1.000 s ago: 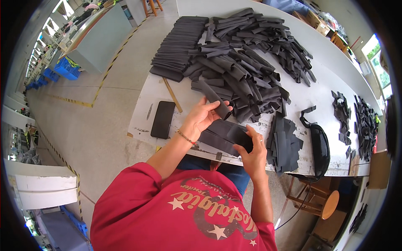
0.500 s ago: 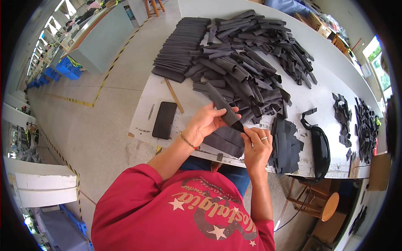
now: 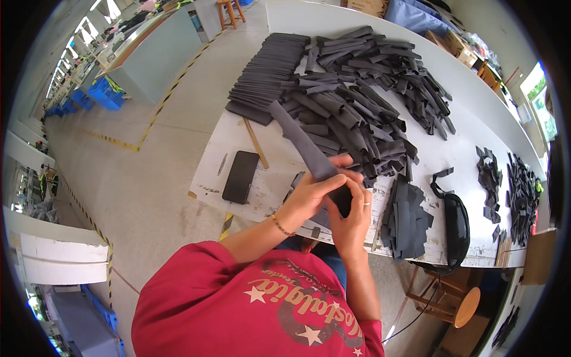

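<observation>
A long dark grey fabric tube (image 3: 299,140) slants up and to the left from my hands, over the near side of the table. My left hand (image 3: 313,193) is closed around its lower part. At that lower end my right hand (image 3: 352,223) pinches the dark opening, its thumb beside my left thumb. The fingers behind the fabric are partly hidden and a little blurred. Just beyond the tube lies a loose heap of similar dark tubes (image 3: 351,116). Under my hands, dark flat fabric (image 3: 292,184) is mostly covered.
On the white table (image 3: 208,160) lie a black phone (image 3: 240,177), a thin wooden stick (image 3: 256,143) and a neat row of dark pieces (image 3: 267,71). Rightward are a flat dark stack (image 3: 407,217), a black mesh item (image 3: 457,226) and strip piles (image 3: 521,196). A wooden stool (image 3: 467,306) stands below.
My hands have come together at the tube's lower end; they were farther apart along it. More of the tube now sticks out up and left. The whole view has shifted slightly.
</observation>
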The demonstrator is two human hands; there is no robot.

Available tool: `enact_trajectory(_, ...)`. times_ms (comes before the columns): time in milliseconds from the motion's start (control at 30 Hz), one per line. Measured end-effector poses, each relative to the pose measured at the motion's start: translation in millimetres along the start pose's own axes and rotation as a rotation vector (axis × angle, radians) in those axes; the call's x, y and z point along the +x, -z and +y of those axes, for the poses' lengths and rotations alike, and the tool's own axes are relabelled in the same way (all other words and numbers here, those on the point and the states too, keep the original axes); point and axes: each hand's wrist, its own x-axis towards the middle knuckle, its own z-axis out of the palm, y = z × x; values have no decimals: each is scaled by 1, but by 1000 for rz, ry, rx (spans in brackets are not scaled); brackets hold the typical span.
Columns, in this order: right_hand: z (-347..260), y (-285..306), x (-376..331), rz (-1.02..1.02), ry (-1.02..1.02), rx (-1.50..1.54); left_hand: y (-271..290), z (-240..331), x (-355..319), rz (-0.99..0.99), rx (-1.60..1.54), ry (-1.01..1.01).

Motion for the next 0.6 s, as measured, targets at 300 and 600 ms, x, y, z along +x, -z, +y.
enact_trajectory(300, 11, -6, -8, -81, 69, -22, -15, -22, -5, 93, -171, 37)
enact_trajectory(600, 12, 7, -12, -158, -18, 27, -12, -19, -5, 129, -248, 53)
